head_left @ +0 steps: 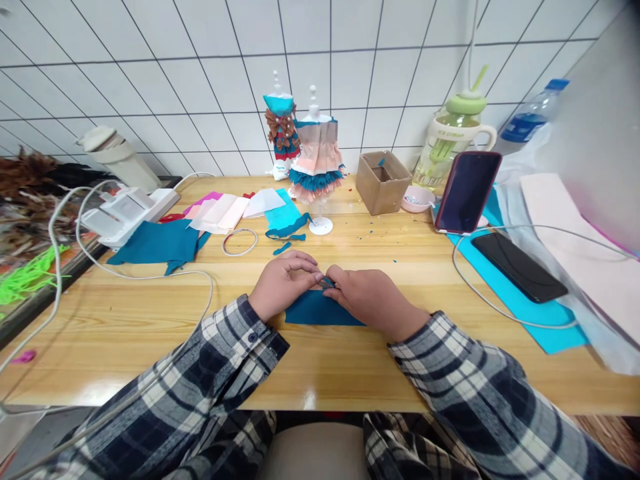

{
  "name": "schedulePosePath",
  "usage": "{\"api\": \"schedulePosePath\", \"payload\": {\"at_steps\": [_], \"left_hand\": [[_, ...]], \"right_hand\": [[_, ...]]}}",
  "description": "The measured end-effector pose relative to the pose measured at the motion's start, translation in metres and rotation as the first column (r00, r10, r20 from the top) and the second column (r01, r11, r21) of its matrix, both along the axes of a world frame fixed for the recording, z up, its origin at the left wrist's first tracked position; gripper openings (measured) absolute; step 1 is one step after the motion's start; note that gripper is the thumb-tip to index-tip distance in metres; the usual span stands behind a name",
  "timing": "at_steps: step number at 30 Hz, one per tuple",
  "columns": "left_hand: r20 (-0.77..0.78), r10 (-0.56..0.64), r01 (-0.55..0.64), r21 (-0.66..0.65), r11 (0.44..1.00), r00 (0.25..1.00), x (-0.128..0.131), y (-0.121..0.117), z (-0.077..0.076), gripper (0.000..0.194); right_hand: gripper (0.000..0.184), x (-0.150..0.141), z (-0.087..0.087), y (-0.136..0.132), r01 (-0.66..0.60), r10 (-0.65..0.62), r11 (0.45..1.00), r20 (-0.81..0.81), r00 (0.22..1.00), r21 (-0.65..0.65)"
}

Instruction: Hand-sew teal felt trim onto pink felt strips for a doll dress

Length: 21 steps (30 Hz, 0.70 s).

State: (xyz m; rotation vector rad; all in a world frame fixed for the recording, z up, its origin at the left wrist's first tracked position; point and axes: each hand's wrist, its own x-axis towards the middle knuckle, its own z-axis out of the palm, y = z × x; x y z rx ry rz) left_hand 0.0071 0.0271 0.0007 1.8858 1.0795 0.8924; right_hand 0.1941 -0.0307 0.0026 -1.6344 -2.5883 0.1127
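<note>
A dark teal sheet (320,312), paper or thin fabric, lies flat on the table in front of me, its right part covered by my right hand. My left hand (285,283) is bent above the sheet's left end, thumb and fingertips pinched together. My right hand (373,297) is closed, its thumb and forefinger meeting the left fingertips. Between the two hands shows a small teal and greyish piece (327,283), mostly hidden by the fingers; its kind is unclear. Beyond them stand two miniature dress forms, one in a pink and teal ruffled dress (316,150), another in a brown and turquoise dress (281,130).
Left are teal scraps (157,241), pale pink sheets (219,213), a looped ring (240,243) and a power strip (123,213) with white cables. A cardboard box (383,183), a propped phone (467,192), a black phone (520,267) and a green-lidded bottle (453,140) stand or lie right.
</note>
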Motion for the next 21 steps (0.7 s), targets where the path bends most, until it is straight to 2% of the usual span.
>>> {"api": "schedulePosePath", "payload": {"at_steps": [5,10,17,19,21], "left_hand": [[0.079,0.062,-0.067,0.059,0.996,0.995,0.003,-0.004,0.0,0.009],[0.152,0.071,-0.071,-0.008,0.997,0.986,0.005,-0.008,-0.002,0.01],[0.113,0.196,-0.212,0.156,0.965,0.974,-0.001,-0.009,0.002,0.009],[0.137,0.216,-0.233,0.128,0.964,0.967,-0.003,-0.006,0.001,0.01],[0.155,0.196,-0.207,0.057,0.977,0.968,-0.003,-0.004,-0.003,0.013]], "right_hand": [[0.03,0.007,0.007,0.002,0.016,-0.016,1.0,-0.047,0.999,-0.008],[0.027,0.013,0.013,0.004,0.012,-0.012,1.0,-0.077,0.997,-0.009],[0.027,0.005,0.009,0.001,-0.004,0.004,1.0,-0.019,1.0,-0.016],[0.03,0.008,0.011,0.002,0.035,-0.035,0.999,-0.036,0.999,-0.001],[0.032,0.018,0.012,0.006,0.16,-0.159,0.987,-0.04,0.986,0.03]]}}
